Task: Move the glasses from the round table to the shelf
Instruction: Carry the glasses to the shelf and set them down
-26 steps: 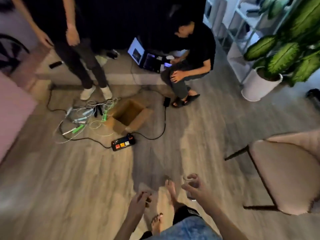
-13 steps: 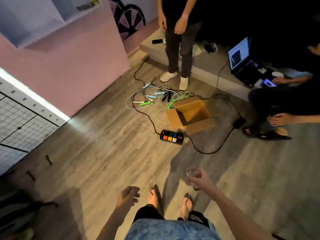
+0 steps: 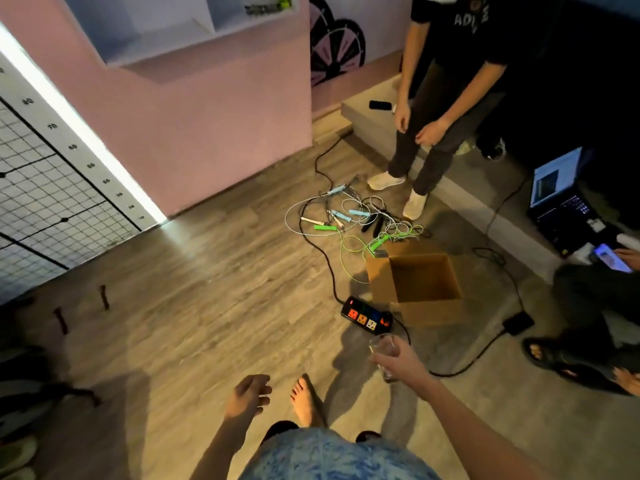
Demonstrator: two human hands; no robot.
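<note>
the view has swung left across the room: a second ago a chair and a potted plant stood at the right, and both are now out of view; half a second ago only a corner of the white shelf [image 3: 194, 26] showed at the far left, and now more of its compartments sit in the pink wall, far left; judged from this, the person is turning toward the shelf, with the carry under way and the placing not yet done; the round table is not in view.

the right hand [image 3: 398, 358] still has its fingers curled round the glass [image 3: 381, 344], held roughly upright in the air at near right, over the floor just near of the power strip [image 3: 367, 315]; the grip looks the same as in both earlier frames; the left hand [image 3: 251, 393] hangs at near centre with fingers loosely bent, gripping nothing, as before.

the cardboard box [image 3: 422, 282], the tangle of cables [image 3: 346, 220] and the standing person [image 3: 443, 81] have slid toward the right of the picture; they lie between the glass and the far wall, so the path to the shelf likely runs left of them.
</note>
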